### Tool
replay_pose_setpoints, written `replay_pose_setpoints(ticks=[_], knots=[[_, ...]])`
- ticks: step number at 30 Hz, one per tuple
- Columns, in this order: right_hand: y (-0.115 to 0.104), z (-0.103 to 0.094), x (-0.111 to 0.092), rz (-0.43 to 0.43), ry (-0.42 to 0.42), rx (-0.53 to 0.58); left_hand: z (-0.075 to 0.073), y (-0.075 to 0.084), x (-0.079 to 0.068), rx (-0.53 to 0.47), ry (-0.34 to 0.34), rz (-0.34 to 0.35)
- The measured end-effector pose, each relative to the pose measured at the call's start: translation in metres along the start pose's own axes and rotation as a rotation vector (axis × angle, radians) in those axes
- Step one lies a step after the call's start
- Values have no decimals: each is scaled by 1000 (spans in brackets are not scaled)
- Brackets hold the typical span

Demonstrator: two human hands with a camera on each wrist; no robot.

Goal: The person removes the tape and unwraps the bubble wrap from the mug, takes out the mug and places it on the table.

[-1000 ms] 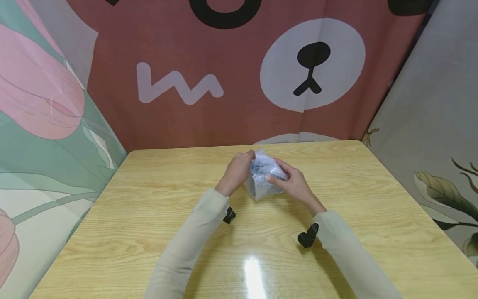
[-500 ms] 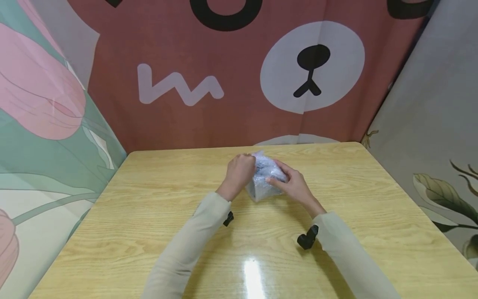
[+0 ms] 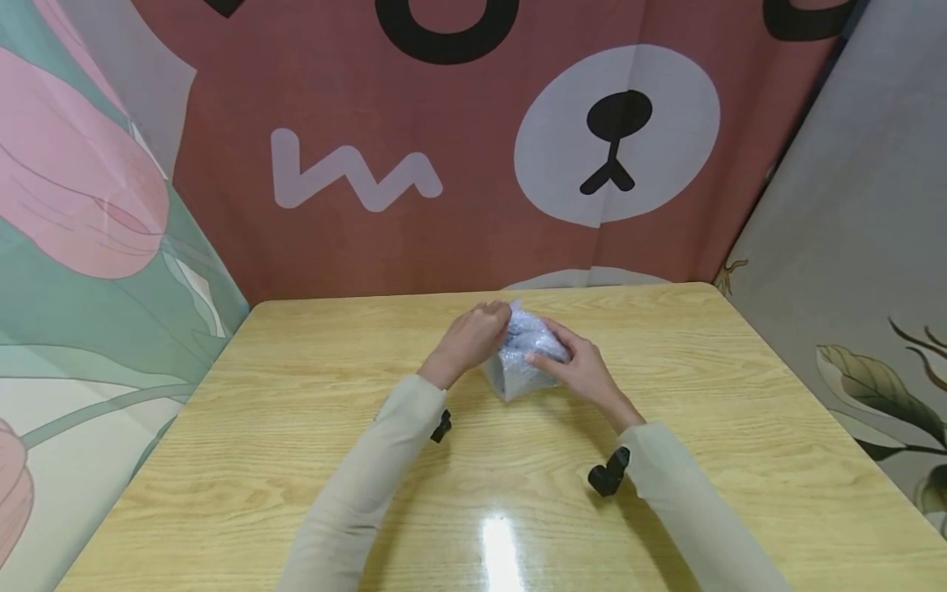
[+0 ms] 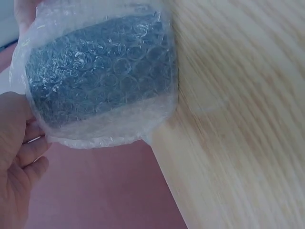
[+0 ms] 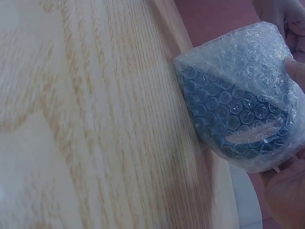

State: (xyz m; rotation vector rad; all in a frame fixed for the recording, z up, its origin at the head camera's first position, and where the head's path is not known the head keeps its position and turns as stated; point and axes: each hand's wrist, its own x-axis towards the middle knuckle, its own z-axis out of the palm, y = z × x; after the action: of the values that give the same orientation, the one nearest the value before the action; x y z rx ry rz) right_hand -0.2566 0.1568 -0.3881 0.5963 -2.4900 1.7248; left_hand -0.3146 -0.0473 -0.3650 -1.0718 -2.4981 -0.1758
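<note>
The left hand [image 3: 473, 337] pinches the left edge of the package [image 3: 521, 379] (dark through its bubble wrap [image 5: 238, 107]) at the worktop's [image 3: 318, 370] far middle; the right hand [image 3: 584, 370] grips its right side. Apparently the wrap is being worked at; next calls for a steady right hold. Versus the earlier frame, the left sleeve [image 3: 373, 485] sits further left.

No text or number can be read; the far red backdrop [image 3: 459, 247] bears a pale zigzag [image 3: 360, 179] resembling an "m".
</note>
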Motion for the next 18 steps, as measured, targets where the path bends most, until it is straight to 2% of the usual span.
replay_pose_setpoints(ticks=[5,7,13,18], knots=[[24,1,7,-7,10,11,-1,-4,1,-48,-32,23],[31,1,8,-10,20,-24,-1,-5,1,-67,-28,32],[33,2,9,-57,49,-209,-1,-11,3,-99,23,56],[30,7,8,-73,88,-255,-4,-13,2,-120,27,50]])
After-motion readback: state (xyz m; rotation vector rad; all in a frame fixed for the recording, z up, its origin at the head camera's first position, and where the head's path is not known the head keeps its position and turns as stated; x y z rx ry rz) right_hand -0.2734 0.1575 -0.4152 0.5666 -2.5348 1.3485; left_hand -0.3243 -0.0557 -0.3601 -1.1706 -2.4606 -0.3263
